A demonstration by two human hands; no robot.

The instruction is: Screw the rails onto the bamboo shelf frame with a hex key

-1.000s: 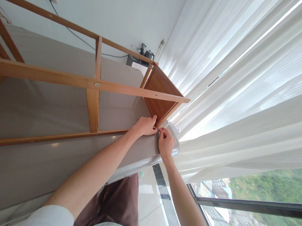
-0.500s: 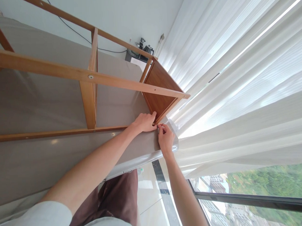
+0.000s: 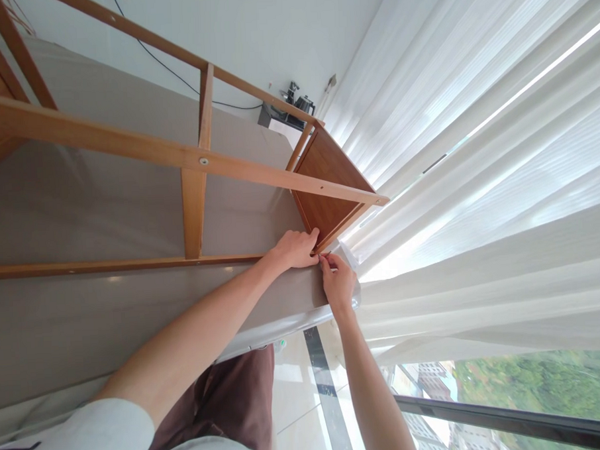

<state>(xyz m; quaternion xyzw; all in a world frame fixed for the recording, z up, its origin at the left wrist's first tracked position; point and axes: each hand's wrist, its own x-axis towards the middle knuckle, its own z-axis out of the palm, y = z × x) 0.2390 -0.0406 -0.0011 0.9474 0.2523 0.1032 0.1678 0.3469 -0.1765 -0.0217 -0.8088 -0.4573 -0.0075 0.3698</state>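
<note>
A wooden shelf frame point(image 3: 258, 176) lies on its side, with long rails, a crosspiece point(image 3: 193, 210) and a brown end panel point(image 3: 330, 160). My left hand point(image 3: 296, 248) is closed around the near lower corner, where the bottom rail point(image 3: 133, 265) meets that panel; its thumb rests against the panel. Just right of it, my right hand point(image 3: 339, 283) is closed in a pinch at the corner's outer end. A small thin item shows at those fingertips, too small to name. Round fasteners or holes dot the rails, one at the crosspiece joint point(image 3: 204, 161).
The frame rests on a grey-covered table point(image 3: 149, 311) whose near edge runs before my body. White curtains point(image 3: 452, 198) hang on the right beside a window point(image 3: 537, 413). At the back, a black kettle point(image 3: 305, 104) stands near a dark cable point(image 3: 168, 68).
The whole view has shifted slightly, so the frame and both hands sit a little farther right and lower. Both hands stay at the same corner, the right still pinching.
</note>
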